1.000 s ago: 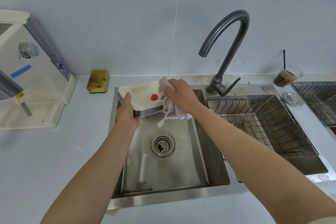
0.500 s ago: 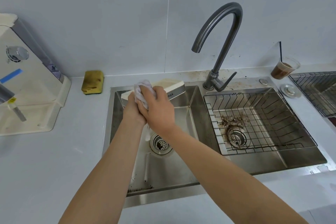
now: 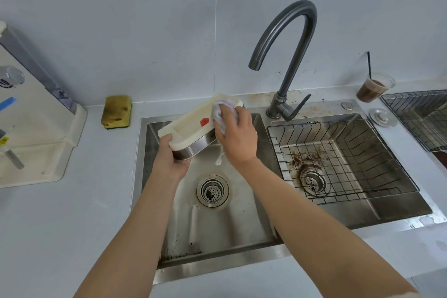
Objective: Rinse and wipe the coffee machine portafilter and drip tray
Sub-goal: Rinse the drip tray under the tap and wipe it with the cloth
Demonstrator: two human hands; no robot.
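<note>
Slippage seems the risk: the left hand [image 3: 169, 157] clamps one near corner of the tilted drip tray [image 3: 186, 126] above the left basin [image 3: 217, 225], while the right hand [image 3: 239, 138], bunched round the cloth [image 3: 222, 109], pushes its far end.

Bright, even light, soft shadows, wide-angle bending at edges.

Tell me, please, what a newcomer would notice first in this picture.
The hands over the left basin strike first: the left hand grips the tilted drip tray, and the right hand presses a cloth into it. Then the dark tap behind, and brown grounds around the right drain.
</note>
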